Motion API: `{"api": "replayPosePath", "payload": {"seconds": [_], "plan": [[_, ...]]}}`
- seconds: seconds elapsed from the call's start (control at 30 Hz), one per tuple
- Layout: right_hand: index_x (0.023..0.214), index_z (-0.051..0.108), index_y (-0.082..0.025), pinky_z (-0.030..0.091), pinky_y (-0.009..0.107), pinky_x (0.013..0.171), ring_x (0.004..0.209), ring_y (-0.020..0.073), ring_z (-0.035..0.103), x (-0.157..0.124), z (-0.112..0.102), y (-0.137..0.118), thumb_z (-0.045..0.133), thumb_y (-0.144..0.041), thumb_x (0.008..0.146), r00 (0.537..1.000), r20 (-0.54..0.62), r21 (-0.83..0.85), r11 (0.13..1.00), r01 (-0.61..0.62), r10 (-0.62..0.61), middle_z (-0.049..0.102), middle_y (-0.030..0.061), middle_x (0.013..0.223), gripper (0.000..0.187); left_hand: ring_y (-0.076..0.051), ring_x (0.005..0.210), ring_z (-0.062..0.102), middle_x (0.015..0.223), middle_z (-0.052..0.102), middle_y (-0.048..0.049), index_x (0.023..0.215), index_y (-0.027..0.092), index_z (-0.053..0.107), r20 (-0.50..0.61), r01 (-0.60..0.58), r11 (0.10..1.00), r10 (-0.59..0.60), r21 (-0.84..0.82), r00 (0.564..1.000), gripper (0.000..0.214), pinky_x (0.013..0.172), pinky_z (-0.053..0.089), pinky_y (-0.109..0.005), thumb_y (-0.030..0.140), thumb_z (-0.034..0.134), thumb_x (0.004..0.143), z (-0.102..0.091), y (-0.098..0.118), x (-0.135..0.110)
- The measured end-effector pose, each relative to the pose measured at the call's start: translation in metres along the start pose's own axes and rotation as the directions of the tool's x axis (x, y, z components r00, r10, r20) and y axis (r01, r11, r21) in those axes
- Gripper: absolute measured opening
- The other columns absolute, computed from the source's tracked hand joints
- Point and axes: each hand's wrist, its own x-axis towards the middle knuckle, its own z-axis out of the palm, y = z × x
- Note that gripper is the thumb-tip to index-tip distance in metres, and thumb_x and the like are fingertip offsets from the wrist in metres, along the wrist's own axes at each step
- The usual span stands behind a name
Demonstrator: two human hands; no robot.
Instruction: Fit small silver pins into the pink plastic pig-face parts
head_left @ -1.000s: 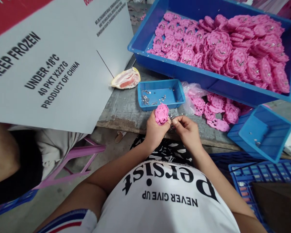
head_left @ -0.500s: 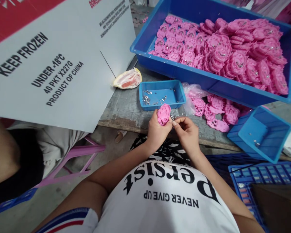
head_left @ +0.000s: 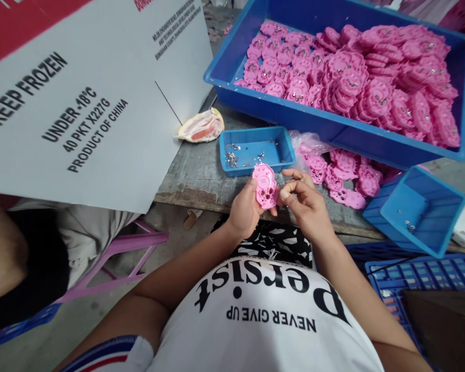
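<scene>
My left hand (head_left: 245, 209) grips a pink plastic piece (head_left: 265, 182) by its left edge, its moulded face with several holes turned up. Close to the piece's lower right side, my right hand (head_left: 304, 204) has thumb and index finger pinched together; what they hold is too small to make out. Just beyond my hands sits a small blue tray (head_left: 287, 150) with little shiny metal parts (head_left: 232, 158) scattered in it. Similar pink pieces (head_left: 346, 161) lie loose on the table beside a clear plastic bag (head_left: 308, 144).
A large blue bin (head_left: 279, 111) full of pink pieces stands at the back. Right of me a blue box (head_left: 405, 204) tilts at the table edge. A white carton (head_left: 101, 108) and a fruit wedge (head_left: 202, 126) are on the left. Another person's leg (head_left: 3, 248) shows at far left.
The pink piece in my left hand has been turned so its holed face shows more fully. My right hand has shifted slightly right, its outer fingers more spread.
</scene>
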Motion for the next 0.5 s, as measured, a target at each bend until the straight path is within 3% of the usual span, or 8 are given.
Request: {"api": "replayPosePath", "payload": {"seconds": [0.13, 0.23, 0.5], "plan": [[0.076, 0.063, -0.024, 0.035, 0.056, 0.119, 0.138, 0.0295, 0.051, 0.000, 0.001, 0.003, 0.066, -0.037, 0.092, 0.999, 0.022, 0.031, 0.999, -0.029, 0.029, 0.063, 0.0104, 0.133, 0.021, -0.027, 0.113, 0.070, 0.122, 0.072, -0.0137, 0.120, 0.018, 0.057, 0.071, -0.021, 0.999, 0.023, -0.027, 0.997, 0.042, 0.080, 0.059, -0.035, 0.049, 0.064, 0.091, -0.005, 0.001, -0.003], [0.076, 0.063, -0.023, 0.035, 0.055, 0.120, 0.137, 0.0286, 0.052, 0.000, -0.001, 0.006, 0.066, -0.037, 0.092, 0.999, 0.021, 0.057, 0.997, -0.043, 0.042, 0.063, 0.0103, 0.135, 0.021, -0.026, 0.115, 0.070, 0.124, 0.073, -0.0127, 0.124, 0.021, 0.058, 0.122, -0.019, 0.999, 0.022, -0.027, 0.992, 0.042, 0.084, 0.059, -0.036, 0.046, 0.067, 0.091, -0.010, 0.003, -0.005], [0.080, 0.066, -0.024, 0.034, 0.054, 0.121, 0.139, 0.0287, 0.050, 0.008, -0.016, 0.000, 0.066, -0.035, 0.093, 0.993, 0.085, -0.114, 0.990, 0.086, -0.076, 0.059, 0.0087, 0.145, 0.017, -0.019, 0.069, 0.070, 0.083, 0.073, -0.0104, 0.096, 0.014, 0.063, 0.058, 0.018, 0.994, -0.024, 0.108, 0.998, 0.056, 0.048, 0.046, -0.025, 0.068, 0.068, 0.085, -0.016, 0.002, -0.002]]}}
